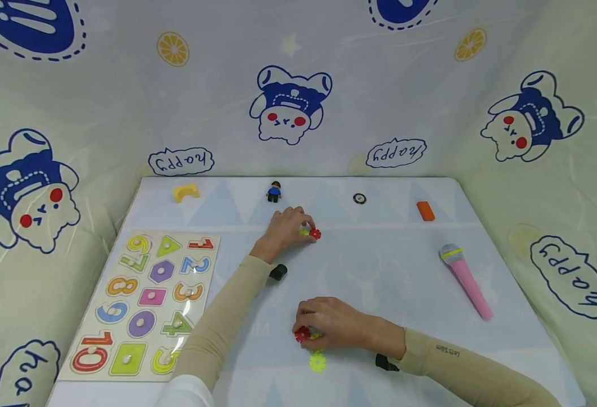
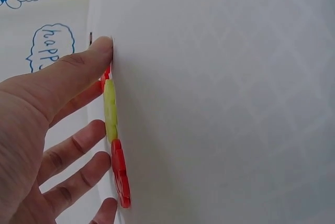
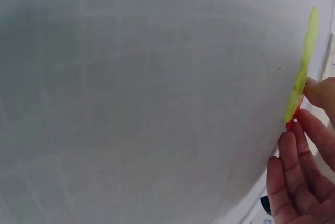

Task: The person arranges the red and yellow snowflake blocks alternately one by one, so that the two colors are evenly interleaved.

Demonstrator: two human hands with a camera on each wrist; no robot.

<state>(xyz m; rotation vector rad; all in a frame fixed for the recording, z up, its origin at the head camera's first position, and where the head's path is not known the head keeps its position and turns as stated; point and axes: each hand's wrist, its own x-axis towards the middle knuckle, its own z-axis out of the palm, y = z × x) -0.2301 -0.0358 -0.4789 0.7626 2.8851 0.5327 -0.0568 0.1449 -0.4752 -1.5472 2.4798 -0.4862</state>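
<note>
Pink microphone (image 1: 467, 281) beyond right hand (image 1: 335, 325)

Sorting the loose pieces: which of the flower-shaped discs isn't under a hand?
The yellow-green flower disc nearest the camera. It lies free just below the right hand, while the red ones are touched by the fingers of each hand.

Red gear disc (image 1: 315, 233) w/ a yellow-green disc (image 1: 305, 231) touching it, both flat on mat at 12 o'clock of centre, under left hand (image 1: 288, 229) fingertips. Second red disc (image 1: 302, 334) + a yellow-green bit beside it at 6 o'clock, under right hand (image 1: 336, 325). Lone yellow-green gear disc (image 1: 317, 361) flat, just below.
</note>
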